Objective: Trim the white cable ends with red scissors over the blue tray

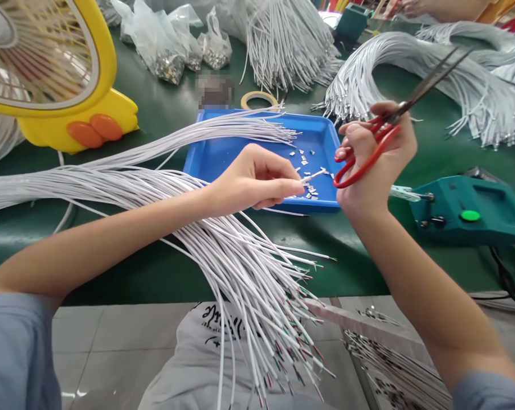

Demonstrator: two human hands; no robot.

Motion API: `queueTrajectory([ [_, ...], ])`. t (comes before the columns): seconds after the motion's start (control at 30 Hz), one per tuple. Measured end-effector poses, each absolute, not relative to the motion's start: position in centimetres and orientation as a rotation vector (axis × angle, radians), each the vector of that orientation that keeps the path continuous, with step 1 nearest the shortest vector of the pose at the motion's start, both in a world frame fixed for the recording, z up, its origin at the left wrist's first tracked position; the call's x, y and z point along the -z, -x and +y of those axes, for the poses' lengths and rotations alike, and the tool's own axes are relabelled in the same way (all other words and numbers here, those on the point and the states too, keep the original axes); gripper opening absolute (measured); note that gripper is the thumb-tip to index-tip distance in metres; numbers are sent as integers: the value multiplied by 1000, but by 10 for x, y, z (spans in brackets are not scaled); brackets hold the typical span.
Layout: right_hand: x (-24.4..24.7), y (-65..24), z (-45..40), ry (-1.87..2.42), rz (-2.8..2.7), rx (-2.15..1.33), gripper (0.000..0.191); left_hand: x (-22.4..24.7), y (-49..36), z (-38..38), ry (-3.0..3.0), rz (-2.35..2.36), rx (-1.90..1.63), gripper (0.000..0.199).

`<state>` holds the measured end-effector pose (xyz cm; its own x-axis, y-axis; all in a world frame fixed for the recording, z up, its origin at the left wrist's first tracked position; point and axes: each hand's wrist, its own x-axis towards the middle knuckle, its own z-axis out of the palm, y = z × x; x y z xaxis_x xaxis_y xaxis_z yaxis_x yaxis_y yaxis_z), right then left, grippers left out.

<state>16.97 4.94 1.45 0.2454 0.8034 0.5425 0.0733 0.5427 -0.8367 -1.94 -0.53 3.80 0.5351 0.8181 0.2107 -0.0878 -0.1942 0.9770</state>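
Note:
Pinched between the thumb and fingers of my left hand (pixel 260 179) is a white cable (pixel 311 179), its thin end pointing right. My right hand (pixel 375 154) holds a pair of scissors (pixel 388 128) by red handles, blades pointing up and right, away from the cable. Beneath my left hand lies a blue tray (pixel 223 156) with small pale scraps (pixel 311 191) in it. One bundle of white cables (pixel 249 128) rests its ends over the tray. Another bundle (pixel 240 250) passes under my left forearm and hangs over the table edge, red and green wire tips showing.
A yellow fan (pixel 107 97) stands at left. Behind the tray are a tape roll (pixel 258 101), bags of metal parts (pixel 167 62) and more cable bundles (pixel 283 45). At right sits a green machine (pixel 475 208) with black cords. Another person's hand (pixel 428 8) shows at the top right.

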Motion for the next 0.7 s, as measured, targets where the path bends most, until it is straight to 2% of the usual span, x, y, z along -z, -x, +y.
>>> queueTrajectory([
  [0.17,-7,-164,43,939,-1319,-760,22,-8,15,12,-1362,724,-988,23],
  [0.47,-3,-156,21,916,-1507,-667,23,-9,14,10,-1401,677,-1053,9],
  [0.7,-7,-155,15,848,-1498,-802,27,-7,15,10,-1433,650,-1083,19],
])
